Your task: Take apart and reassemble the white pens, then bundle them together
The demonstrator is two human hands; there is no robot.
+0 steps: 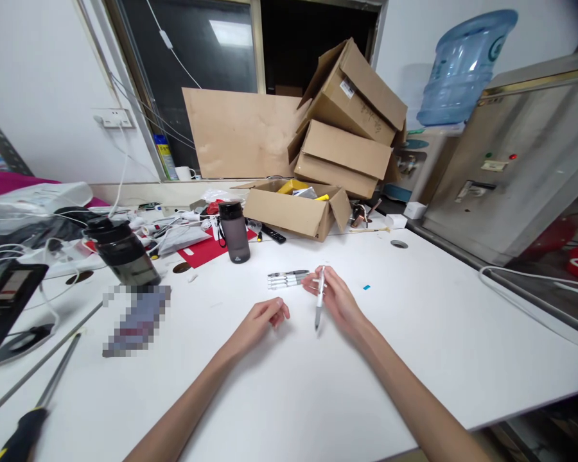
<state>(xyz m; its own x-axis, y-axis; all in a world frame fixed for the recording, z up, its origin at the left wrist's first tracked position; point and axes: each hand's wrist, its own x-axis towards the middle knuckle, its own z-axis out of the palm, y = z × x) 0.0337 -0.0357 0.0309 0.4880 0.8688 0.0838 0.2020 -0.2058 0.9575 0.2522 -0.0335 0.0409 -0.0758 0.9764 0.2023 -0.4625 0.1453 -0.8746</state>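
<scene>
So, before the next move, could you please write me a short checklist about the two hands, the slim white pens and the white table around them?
1. Slim white pen with grey grip held in the right hand: ok.
2. Left hand free: ok, loosely curled, nothing seen in it.
3. Row of slim white, grey and black pens lying side by side: ok.
4. Right hand apart from that row: cannot tell, its fingers overlap the row's end in view.
5. No loose scrap near the right hand: not ok, a small flat blue piece lies on the white table.
6. Held pen's writing point out: cannot tell, too small.
</scene>
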